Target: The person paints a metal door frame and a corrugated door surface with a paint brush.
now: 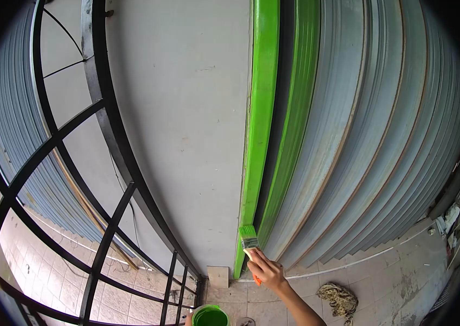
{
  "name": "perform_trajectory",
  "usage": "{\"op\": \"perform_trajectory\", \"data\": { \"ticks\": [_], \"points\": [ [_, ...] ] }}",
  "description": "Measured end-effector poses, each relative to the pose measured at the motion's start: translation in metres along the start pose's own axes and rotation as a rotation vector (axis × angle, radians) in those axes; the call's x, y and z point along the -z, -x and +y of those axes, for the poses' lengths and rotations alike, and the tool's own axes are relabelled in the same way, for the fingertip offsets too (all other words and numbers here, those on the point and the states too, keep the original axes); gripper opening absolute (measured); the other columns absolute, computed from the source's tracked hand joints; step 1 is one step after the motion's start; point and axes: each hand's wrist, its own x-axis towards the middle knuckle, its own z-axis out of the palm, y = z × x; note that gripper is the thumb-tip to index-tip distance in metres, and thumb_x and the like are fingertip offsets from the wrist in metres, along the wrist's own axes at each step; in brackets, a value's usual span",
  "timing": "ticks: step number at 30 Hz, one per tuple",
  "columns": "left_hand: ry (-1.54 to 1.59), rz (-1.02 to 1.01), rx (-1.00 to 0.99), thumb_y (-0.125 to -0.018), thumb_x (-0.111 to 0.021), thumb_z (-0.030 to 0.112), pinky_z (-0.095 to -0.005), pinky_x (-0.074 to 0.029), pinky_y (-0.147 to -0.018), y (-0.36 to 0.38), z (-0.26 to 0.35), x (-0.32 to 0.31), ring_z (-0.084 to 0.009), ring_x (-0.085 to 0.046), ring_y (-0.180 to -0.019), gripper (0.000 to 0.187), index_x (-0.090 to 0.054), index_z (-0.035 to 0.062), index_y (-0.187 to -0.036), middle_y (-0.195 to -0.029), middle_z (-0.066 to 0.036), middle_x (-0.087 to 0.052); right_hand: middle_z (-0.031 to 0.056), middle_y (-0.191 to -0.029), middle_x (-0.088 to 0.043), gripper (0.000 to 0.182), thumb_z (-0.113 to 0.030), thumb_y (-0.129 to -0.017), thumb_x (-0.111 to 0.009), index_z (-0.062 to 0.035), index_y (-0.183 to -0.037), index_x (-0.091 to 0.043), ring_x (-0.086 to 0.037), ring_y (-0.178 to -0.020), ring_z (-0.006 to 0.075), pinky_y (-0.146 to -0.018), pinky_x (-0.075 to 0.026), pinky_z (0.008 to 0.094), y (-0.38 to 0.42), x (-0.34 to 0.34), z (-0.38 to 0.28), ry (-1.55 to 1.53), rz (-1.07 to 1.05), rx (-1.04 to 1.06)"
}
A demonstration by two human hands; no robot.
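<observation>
My right hand (265, 270) grips the handle of a paintbrush (249, 242). Green paint coats its bristles, which touch the lower part of a green upright post (262, 108). Beside the post, past a dark gap, runs a folded shutter panel (295, 130) that is also green. At the bottom edge is a tub of green paint (210, 316). A sliver of my left hand (188, 318) shows at the tub's left side, closed around it; the rest lies out of view.
Grey folding shutter panels (344, 136) fill the right side. A black metal frame (116, 130) stands at left before a pale wall (186, 108). On the tiled floor (393, 277) lie a crumpled patterned cloth (338, 300) and, against the wall, a small square board (218, 276).
</observation>
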Motion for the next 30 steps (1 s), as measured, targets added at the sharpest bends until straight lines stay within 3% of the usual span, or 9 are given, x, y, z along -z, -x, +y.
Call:
{"op": "perform_trajectory", "data": {
  "ticks": [4,10,13,17,21,24,30],
  "points": [
    [-0.038,0.018,0.017,-0.059,-0.093,0.019,-0.0377,-0.050,-0.096,0.008,-0.020,0.010,-0.0251,-0.062,-0.108,0.083,-0.051,0.0015,-0.129,-0.118,-0.014,-0.064,0.0091,-0.119,-0.068,0.012,-0.006,-0.080,-0.073,-0.0128,-0.078,-0.063,-0.070,-0.104,0.0198,-0.061,-0.059,0.0229,-0.028,-0.001,0.016,0.006,0.020,0.026],
    [-0.009,0.009,0.047,-0.061,-0.093,0.017,-0.0374,-0.051,-0.094,0.013,-0.027,0.019,-0.0240,-0.063,-0.106,0.079,-0.052,0.0024,-0.127,-0.116,-0.013,-0.064,0.0123,-0.113,-0.071,0.011,-0.004,-0.077,-0.074,-0.0103,-0.079,-0.065,-0.072,-0.097,0.0238,-0.058,-0.058,0.0230,-0.132,0.058,0.043,0.116,0.271,0.091],
    [-0.023,-0.006,0.039,-0.060,-0.093,0.019,-0.0374,-0.052,-0.092,0.017,-0.023,0.018,-0.0240,-0.064,-0.105,0.078,-0.053,0.0024,-0.126,-0.116,-0.013,-0.065,0.0123,-0.114,-0.070,0.011,-0.004,-0.077,-0.074,-0.0109,-0.079,-0.065,-0.072,-0.098,0.0235,-0.058,-0.058,0.0225,-0.109,0.033,0.044,0.107,0.227,0.084],
    [-0.070,-0.006,0.026,-0.060,-0.094,0.020,-0.0375,-0.052,-0.093,0.023,-0.026,0.016,-0.0241,-0.064,-0.106,0.081,-0.053,0.0018,-0.127,-0.116,-0.014,-0.065,0.0091,-0.120,-0.068,0.012,-0.006,-0.080,-0.073,-0.0120,-0.077,-0.063,-0.070,-0.103,0.0209,-0.061,-0.061,0.0229,-0.014,-0.017,0.009,0.007,0.097,0.017],
    [-0.025,-0.014,0.039,-0.059,-0.094,0.021,-0.0376,-0.052,-0.093,0.028,-0.040,0.016,-0.0247,-0.063,-0.107,0.083,-0.053,0.0007,-0.128,-0.117,-0.015,-0.064,0.0134,-0.118,-0.068,0.013,-0.003,-0.075,-0.075,-0.0095,-0.081,-0.065,-0.070,-0.104,0.0257,-0.070,-0.063,0.0300,0.038,-0.031,-0.005,-0.074,-0.109,-0.024],
    [-0.044,0.008,0.031,-0.060,-0.094,0.019,-0.0373,-0.052,-0.093,0.031,-0.045,0.016,-0.0247,-0.064,-0.107,0.081,-0.053,0.0004,-0.127,-0.117,-0.015,-0.064,0.0133,-0.115,-0.069,0.012,-0.004,-0.075,-0.076,-0.0088,-0.079,-0.066,-0.070,-0.103,0.0260,-0.069,-0.063,0.0301,0.001,-0.013,0.003,-0.091,-0.065,0.010],
    [-0.016,0.005,0.024,-0.060,-0.094,0.020,-0.0371,-0.053,-0.092,0.031,-0.027,0.016,-0.0247,-0.064,-0.105,0.081,-0.053,0.0006,-0.127,-0.116,-0.014,-0.065,0.0142,-0.111,-0.071,0.011,-0.001,-0.074,-0.077,-0.0084,-0.080,-0.070,-0.070,-0.102,0.0269,-0.067,-0.062,0.0296,-0.133,0.057,0.040,0.071,0.259,0.076]
  ]
}}
